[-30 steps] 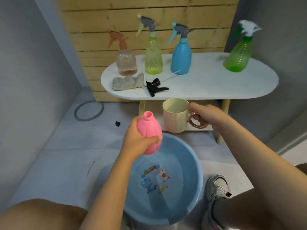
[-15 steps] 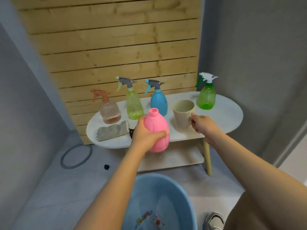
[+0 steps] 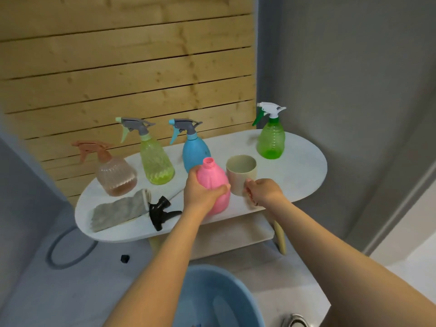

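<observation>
A second ago both hands hung low over the basin (image 3: 212,300); now they are up at the surface (image 3: 299,171), and the basin has slipped to the bottom edge of the view. The pink bottle (image 3: 211,179), which was held over the water, stands upright at the surface's near edge, its neck open and capless. The cup (image 3: 240,177) has come up with it and sits just to the bottle's right, nearly touching it. Whether either base bears fully on the surface cannot be told.

Behind them runs a row of spray bottles: a clear one (image 3: 115,177) with brownish liquid at far left, a yellow one (image 3: 155,161), a blue one (image 3: 194,152) directly behind the pink bottle and partly hidden by it, and a green one (image 3: 271,141) well apart at the right. A grey cloth (image 3: 120,212) lies at the front left, and a black trigger head (image 3: 161,212) rests just beside it, close to the left forearm. On the floor lie a ring (image 3: 68,252) and a small black cap (image 3: 125,258).

The left hand (image 3: 200,194) wraps the pink bottle's belly, thumb laid across the front, fingers curled round the back. The right hand (image 3: 265,191) is closed round the cup's handle, fingers tucked tight, a sliver of the handle showing below the knuckles.
</observation>
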`<state>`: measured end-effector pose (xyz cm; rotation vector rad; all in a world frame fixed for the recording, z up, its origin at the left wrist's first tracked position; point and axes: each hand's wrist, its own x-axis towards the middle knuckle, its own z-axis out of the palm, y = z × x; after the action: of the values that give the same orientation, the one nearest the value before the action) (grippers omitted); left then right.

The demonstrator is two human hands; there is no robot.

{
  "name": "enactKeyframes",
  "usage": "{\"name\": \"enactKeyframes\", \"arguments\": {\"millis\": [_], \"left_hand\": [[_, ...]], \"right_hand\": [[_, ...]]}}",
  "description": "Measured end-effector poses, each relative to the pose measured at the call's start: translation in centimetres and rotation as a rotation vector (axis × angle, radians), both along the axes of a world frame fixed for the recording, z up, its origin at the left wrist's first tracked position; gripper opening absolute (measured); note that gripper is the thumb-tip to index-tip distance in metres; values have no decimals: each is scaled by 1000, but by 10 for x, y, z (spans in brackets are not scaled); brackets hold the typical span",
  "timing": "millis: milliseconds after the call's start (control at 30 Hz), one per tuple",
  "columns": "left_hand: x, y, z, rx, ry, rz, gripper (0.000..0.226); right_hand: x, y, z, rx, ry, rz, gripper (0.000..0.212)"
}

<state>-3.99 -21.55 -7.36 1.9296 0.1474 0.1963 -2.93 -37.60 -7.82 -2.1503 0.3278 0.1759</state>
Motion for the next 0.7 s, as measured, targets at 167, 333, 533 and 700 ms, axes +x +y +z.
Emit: {"name": "enactKeyframes", "arguments": {"millis": [167,333,533,700], "left_hand": [[6,-2,-7,-8,-16,-1,70],[10,1,-10,-5,8,-44,79],[6,32,-4,294,206,-192,109],[-14,77,-11,1009,300,24,65]], "right_hand": [[2,-3,-7,-110,-24,-35,42],[-10,-2,4,-172,-233,-151,28],[-28,19,20,-103,-438,-36,7],[-34,36,22,-64,-485,57,12]]}}
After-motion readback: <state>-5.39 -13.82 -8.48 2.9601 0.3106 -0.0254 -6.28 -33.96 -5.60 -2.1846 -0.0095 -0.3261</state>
